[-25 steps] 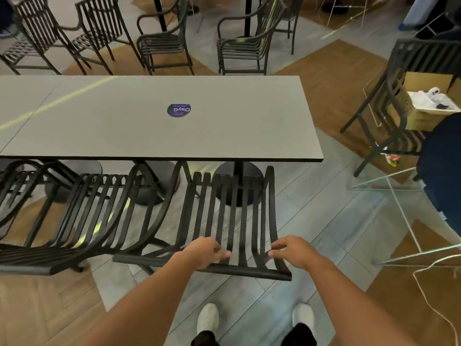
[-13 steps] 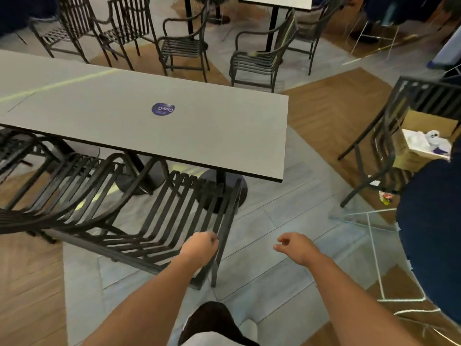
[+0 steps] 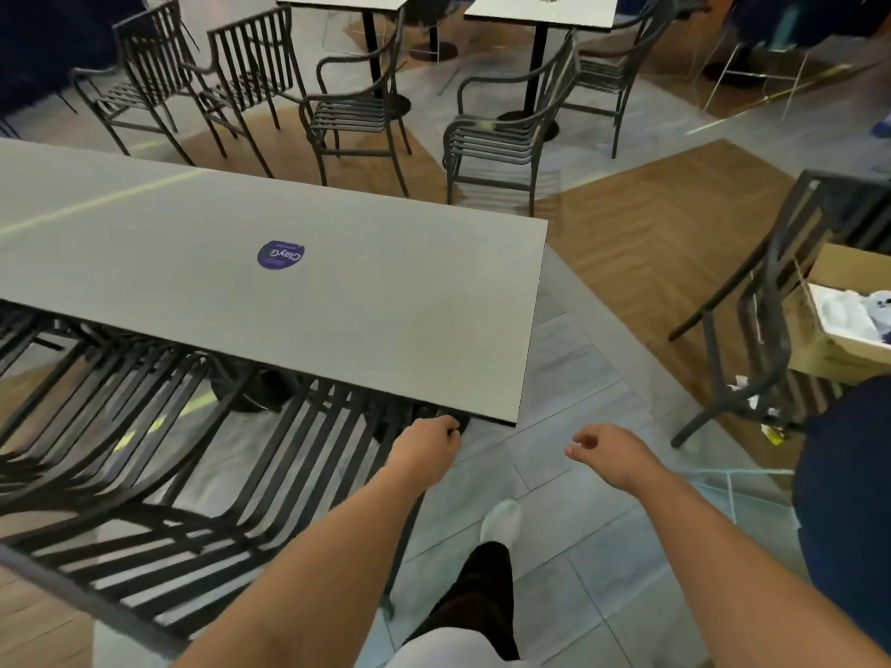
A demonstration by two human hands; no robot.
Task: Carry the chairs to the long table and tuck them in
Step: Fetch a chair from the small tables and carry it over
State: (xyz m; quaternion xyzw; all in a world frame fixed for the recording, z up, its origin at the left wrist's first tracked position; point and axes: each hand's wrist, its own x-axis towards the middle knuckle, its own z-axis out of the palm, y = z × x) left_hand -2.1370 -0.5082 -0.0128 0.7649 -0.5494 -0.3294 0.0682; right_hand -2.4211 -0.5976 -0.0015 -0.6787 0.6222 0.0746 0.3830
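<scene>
At the near edge of the long tabletop, the black slatted metal chair sits pushed in, its seat under the top and its curved back towards me. My left hand curls its grip round the chair's right rear corner; my right hand hangs free beside it, fingers loosely bent, holding nothing. I judge the chair stiff, fairly heavy, and smooth enough to slip, so the top rail or arm bend is the place to hold. More matching chairs stand beyond the tabletop, not yet tucked in.
</scene>
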